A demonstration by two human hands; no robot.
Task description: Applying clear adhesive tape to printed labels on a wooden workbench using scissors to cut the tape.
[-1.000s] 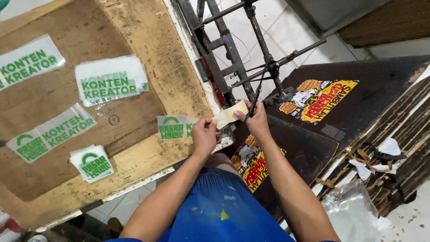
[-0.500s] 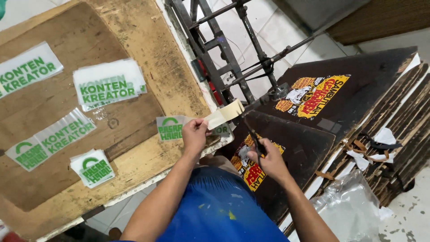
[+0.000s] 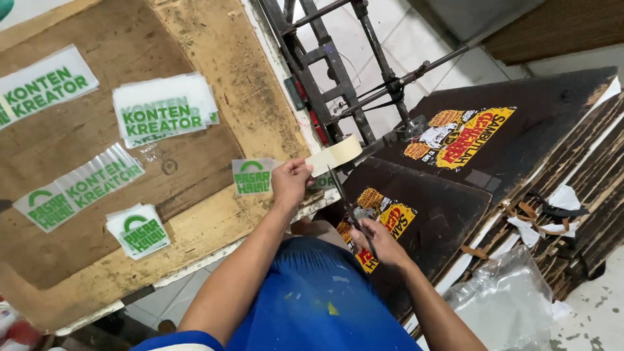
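Over a worn wooden worktable [image 3: 195, 58], a strip of beige tape [image 3: 335, 156] is stretching taut from the left hand [image 3: 290, 182], pinched closed on its end, while the right hand [image 3: 380, 242], just below, is gripping scissors [image 3: 351, 211] whose blades are meeting the strip, green-printed stickers [image 3: 162, 107] lying leftward.

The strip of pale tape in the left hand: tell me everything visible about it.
The cream-coloured strip of masking-type tape is short, flat, matte and papery. It is held taut and tilted, its lower end pinched by the left hand, its upper end free. The thin dark blade in the right hand reaches up to its lower edge.
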